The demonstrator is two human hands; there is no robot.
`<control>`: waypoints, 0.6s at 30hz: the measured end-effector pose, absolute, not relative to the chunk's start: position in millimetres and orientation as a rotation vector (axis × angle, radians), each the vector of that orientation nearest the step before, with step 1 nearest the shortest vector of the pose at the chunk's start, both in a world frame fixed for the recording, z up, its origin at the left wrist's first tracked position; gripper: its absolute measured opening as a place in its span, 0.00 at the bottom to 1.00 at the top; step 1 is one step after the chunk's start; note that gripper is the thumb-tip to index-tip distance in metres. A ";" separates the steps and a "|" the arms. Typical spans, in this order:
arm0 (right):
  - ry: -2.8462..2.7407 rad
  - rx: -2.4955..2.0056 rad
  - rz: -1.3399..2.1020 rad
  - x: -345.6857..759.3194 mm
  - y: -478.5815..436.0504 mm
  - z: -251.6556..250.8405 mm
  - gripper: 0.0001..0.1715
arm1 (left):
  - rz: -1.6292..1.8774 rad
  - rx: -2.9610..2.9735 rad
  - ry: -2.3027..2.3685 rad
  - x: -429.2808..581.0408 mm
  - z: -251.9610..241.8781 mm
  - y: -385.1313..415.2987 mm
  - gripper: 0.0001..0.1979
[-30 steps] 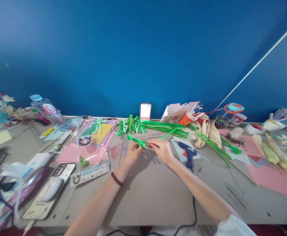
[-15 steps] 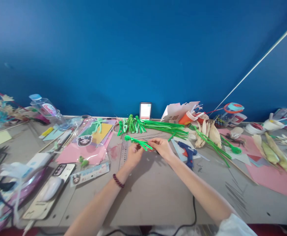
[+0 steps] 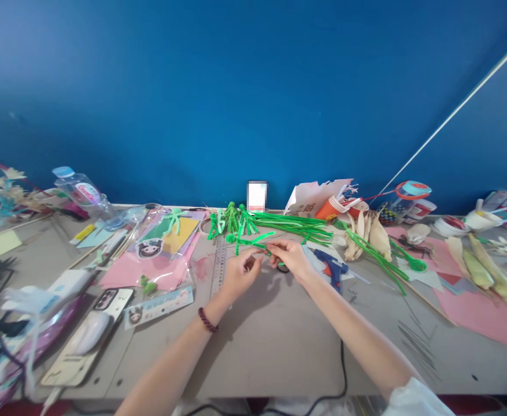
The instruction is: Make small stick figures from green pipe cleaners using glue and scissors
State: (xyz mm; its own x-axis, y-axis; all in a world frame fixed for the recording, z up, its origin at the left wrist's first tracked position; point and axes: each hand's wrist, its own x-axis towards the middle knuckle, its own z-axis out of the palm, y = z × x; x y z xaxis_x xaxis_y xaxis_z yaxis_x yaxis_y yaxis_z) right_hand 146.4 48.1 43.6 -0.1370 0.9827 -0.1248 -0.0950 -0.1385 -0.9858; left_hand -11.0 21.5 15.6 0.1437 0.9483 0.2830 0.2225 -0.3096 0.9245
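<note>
A small green pipe-cleaner figure [image 3: 247, 241] with thin limbs is held up over the middle of the table. My right hand [image 3: 291, 258] pinches the end of one of its limbs. Just below the figure, my left hand [image 3: 241, 271] has its fingers curled, thumb and fingertip slightly apart, with nothing seen between them. Behind the figure stand several finished-looking green figures [image 3: 231, 221], beside a bundle of green pipe cleaners [image 3: 299, 224]. A clear ruler [image 3: 219, 263] lies to the left of my left hand.
A blue glue gun [image 3: 332, 268] lies right of my right hand. Pink sheets in a plastic sleeve [image 3: 127, 268], a phone [image 3: 73, 358] and a bottle [image 3: 82, 190] are at left. Orange cups [image 3: 333, 207], corn husks [image 3: 377, 234] and more pink paper [image 3: 487, 315] occupy the right.
My left hand has come off the figure and moved slightly down and right. The figure has turned, its limbs now spread apart. My right hand has shifted a little right.
</note>
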 end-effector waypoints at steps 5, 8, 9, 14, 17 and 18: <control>-1.222 -1.191 1.430 147.4 45.8 47.1 0.18 | 1.312 2.294 1.133 -19.1 5.4 17.9 0.10; -1.221 -1.206 1.467 147.1 44.7 46.9 0.17 | 1.250 2.621 0.984 -21.8 6.7 16.9 0.12; -1.218 -1.216 1.473 146.9 44.6 46.4 0.17 | 1.224 2.726 0.936 -21.9 8.0 16.1 0.13; -1.197 -1.221 1.433 146.5 45.5 41.7 0.16 | 1.192 3.023 0.777 -17.0 13.1 10.5 0.15; -1.194 -1.227 1.388 145.8 45.5 40.2 0.16 | 1.250 2.919 0.892 -15.6 11.3 11.0 0.16; -1.193 -1.233 1.383 145.3 45.0 40.4 0.16 | 1.285 2.875 0.981 -16.3 10.0 12.5 0.16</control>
State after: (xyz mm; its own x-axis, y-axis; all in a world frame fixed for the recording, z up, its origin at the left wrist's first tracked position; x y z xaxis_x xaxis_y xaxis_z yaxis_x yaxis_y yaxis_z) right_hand 145.3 45.0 40.4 -0.0935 0.9881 -0.1221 -0.0239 -0.1249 -0.9919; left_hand -16.3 12.5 10.0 0.5225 0.4545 0.7214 0.5759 -0.8121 0.0946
